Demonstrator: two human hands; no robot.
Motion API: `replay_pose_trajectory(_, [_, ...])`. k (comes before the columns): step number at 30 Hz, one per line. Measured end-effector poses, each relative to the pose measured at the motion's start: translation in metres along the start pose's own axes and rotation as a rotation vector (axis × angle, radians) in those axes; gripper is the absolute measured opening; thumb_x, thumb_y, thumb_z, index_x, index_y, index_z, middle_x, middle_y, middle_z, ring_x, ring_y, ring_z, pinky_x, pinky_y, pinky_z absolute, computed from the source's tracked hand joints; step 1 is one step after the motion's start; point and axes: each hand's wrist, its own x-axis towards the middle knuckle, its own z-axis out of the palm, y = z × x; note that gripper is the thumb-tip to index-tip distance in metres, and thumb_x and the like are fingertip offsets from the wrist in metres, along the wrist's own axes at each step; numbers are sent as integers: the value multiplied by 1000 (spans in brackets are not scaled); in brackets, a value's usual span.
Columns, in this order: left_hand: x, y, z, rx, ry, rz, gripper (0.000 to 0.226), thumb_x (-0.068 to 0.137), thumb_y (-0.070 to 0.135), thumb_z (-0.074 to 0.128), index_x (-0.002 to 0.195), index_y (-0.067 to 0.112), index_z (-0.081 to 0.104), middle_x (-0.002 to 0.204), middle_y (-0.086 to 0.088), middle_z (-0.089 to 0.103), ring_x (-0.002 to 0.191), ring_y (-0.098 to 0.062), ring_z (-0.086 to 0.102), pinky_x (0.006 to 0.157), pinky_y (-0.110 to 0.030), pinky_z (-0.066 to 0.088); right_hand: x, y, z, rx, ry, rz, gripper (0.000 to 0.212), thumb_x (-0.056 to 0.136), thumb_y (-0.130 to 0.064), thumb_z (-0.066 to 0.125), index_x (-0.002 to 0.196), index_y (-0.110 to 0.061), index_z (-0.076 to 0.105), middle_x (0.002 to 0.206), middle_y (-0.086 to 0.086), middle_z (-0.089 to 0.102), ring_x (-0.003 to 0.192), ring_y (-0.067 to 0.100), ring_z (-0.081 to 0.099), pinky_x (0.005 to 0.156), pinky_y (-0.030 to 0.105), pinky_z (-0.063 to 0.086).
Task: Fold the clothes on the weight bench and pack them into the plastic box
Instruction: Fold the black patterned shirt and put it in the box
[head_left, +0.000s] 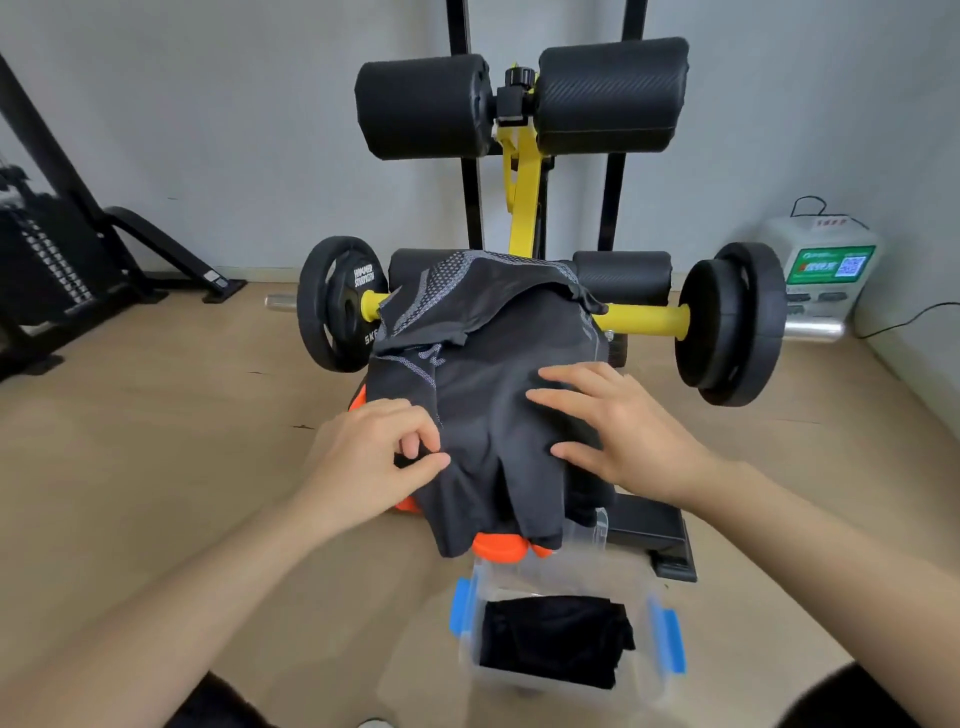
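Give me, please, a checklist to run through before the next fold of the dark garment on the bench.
1. Left hand pinches the dark garment at its edge: ok.
2. Right hand lies flat on the cloth, pinning it: ok.
3. Garment spread smooth: not ok, its upper part lies bunched over the yellow bar.
4. Plastic box open and near: ok.
5. Room left above the folded black piece inside: cannot tell.

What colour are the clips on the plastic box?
Blue. The clips sit on both sides of the clear plastic box, best seen in the head view.
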Motion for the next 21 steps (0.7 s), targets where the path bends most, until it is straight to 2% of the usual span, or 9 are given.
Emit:
replay_pose_trajectory(3, [-17,-7,0,-24,22,-202,19,74,39,80,76,33,63,72,16,62,72,-2,60,57,-26,44,-7,-2,11,-94,-63,3,67,81,-43,75,142,-28,50,144,-3,48,133,21,41,94,45,45])
replay_pose_trajectory(7, [-40,-3,13,8,2,-355,25,75,51,79,76,30,64,74,20,66,76,6,61,57,-22,41,-6,-5,18,-86,-30,17,66,80,-45,75,139,-25,53,140,0,51,127,24,46,92,47,47])
replay_pose_trajectory(10, [-44,6,24,-105,-56,-584,34,77,61,74,77,28,70,77,17,70,73,6,59,57,-16,35,-3,-5,22,-57,4,22,62,79,-43,76,135,-23,58,135,1,54,123,25,48,93,48,47])
replay_pose_trajectory(12, [-44,6,30,-181,-86,-700,37,80,61,71,89,26,74,88,14,72,76,1,56,57,-13,32,-2,-5,23,-38,19,17,61,78,-41,77,133,-20,60,132,3,56,120,26,49,95,48,48])
replay_pose_trajectory(14, [-43,2,32,-238,-74,-757,41,80,62,70,100,26,72,97,12,73,88,-7,58,60,-12,32,-1,-5,23,-27,30,15,60,78,-39,78,131,-18,60,130,4,56,118,27,49,96,48,47])
replay_pose_trajectory(15, [-43,1,33,-277,-57,-771,39,81,60,71,100,26,72,96,13,73,90,-8,60,61,-12,35,-1,-5,23,-25,34,15,60,78,-38,78,131,-18,60,130,4,56,117,28,49,97,48,47])
replay_pose_trajectory(19, [-43,0,39,-389,50,-719,17,83,40,76,80,24,73,77,15,73,79,1,67,65,-22,43,-3,-9,23,-47,51,44,60,76,-38,78,131,-20,60,132,2,56,118,29,50,91,47,46])
replay_pose_trajectory(21, [-45,0,39,-409,101,-696,13,84,34,77,77,24,72,75,13,73,76,-2,68,68,-26,48,-4,-13,23,-59,70,51,60,75,-39,78,130,-22,61,133,0,56,120,28,48,88,37,37])
